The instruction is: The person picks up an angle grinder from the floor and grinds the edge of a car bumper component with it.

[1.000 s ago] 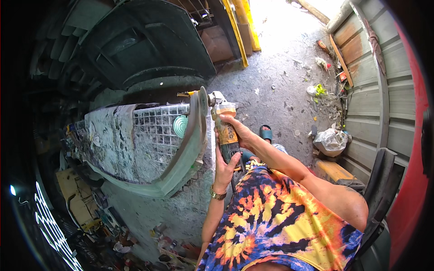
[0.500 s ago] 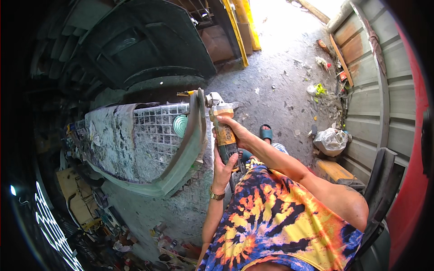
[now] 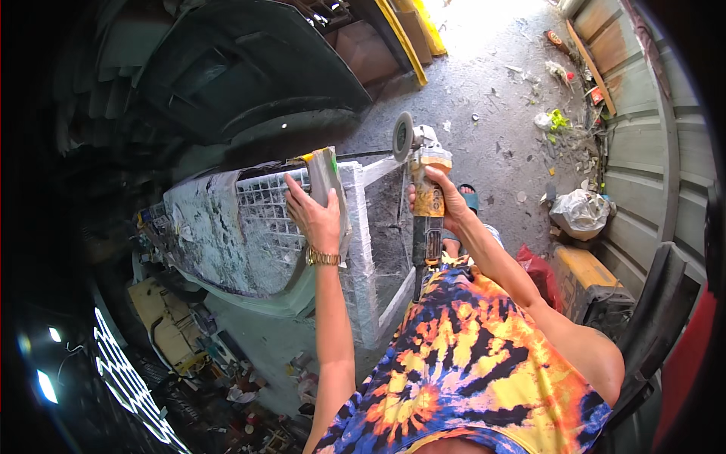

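Observation:
My right hand (image 3: 442, 193) grips the body of an angle grinder (image 3: 429, 212), with a yellow and black casing and a disc (image 3: 402, 136) at its top, held upright and apart from the work. My left hand (image 3: 318, 219) holds a curved grey-green panel (image 3: 328, 170) near its upper end, fingers spread over it and thumb raised along it. The panel lies on a paint-crusted stand with a white grid top (image 3: 268, 204) and a pale frame (image 3: 363, 250). A yellow piece (image 3: 306, 157) shows at the panel's upper end.
A large dark panel (image 3: 242, 68) leans beyond the stand. To the right are a corrugated metal wall (image 3: 635, 174), a white bag (image 3: 582, 212), a yellow box (image 3: 575, 268) and litter along the wall. A cardboard piece (image 3: 162, 321) and clutter lie at the lower left.
My left hand has left the grinder and taken hold of the panel, which has shifted. My right hand has moved the grinder rightward and away from the panel. The view has shifted slightly.

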Tool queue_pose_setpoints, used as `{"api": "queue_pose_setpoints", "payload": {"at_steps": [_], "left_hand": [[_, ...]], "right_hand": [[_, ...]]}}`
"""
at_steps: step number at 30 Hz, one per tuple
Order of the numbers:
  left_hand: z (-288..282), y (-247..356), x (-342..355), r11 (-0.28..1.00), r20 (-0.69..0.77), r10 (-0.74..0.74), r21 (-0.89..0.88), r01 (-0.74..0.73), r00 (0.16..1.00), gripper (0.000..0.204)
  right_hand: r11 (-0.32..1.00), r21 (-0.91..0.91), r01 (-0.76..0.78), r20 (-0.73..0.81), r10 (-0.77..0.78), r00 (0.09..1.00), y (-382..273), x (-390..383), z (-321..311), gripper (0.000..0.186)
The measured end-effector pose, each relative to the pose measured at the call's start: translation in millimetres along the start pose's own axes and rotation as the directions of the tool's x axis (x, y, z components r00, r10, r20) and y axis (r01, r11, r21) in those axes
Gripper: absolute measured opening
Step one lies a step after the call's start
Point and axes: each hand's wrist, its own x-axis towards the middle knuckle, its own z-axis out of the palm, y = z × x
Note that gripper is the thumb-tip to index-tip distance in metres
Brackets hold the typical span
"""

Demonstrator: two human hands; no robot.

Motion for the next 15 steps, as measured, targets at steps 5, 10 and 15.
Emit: {"api": "queue_pose_setpoints", "payload": {"at_steps": [5,10,15], "left_hand": [[13,4,30,0.985,-0.075,-0.126,0.113,0.134,0.989,0.108],[12,-8,31,0.981,-0.135,-0.098,0.152,0.118,0.986,0.108],[-4,-19,7,0.973,-0.072,-0.057,0.217,0.072,0.996,0.107]], "right_hand": [[1.0,0.013,0.027,-0.053,-0.026,0.998,2,-10,-8,0.049],[0.998,-0.056,-0.025,-0.081,0.02,0.997,7,-8,-4,0.049],[0.986,-0.149,-0.08,-0.017,0.078,0.997,18,2,18,0.048]]}}
